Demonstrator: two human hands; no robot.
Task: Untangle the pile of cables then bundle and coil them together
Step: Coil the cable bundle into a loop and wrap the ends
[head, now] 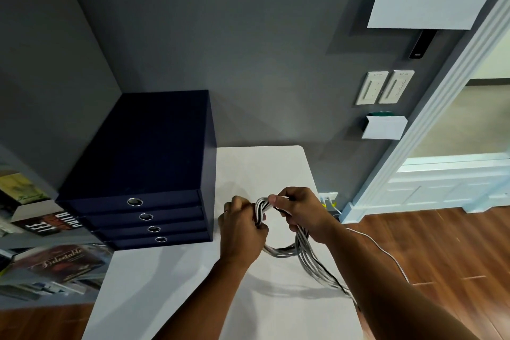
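A bundle of grey and white cables with one black strand point(284, 250) forms a loop held just above the white table point(171, 284). My left hand point(241, 225) grips the left side of the loop, fingers curled round the strands. My right hand point(300, 211) holds the top right of the loop and pinches the cable ends between thumb and fingers. The rest of the bundle trails from under my right wrist toward the table's right edge, partly hidden by my forearm.
A dark blue drawer box point(143, 174) with round pulls stands on the table's back left. Books point(52, 262) lie on a shelf at left. A wall socket point(328, 197) with a white cord point(383, 251) running over the wooden floor sits right of the table.
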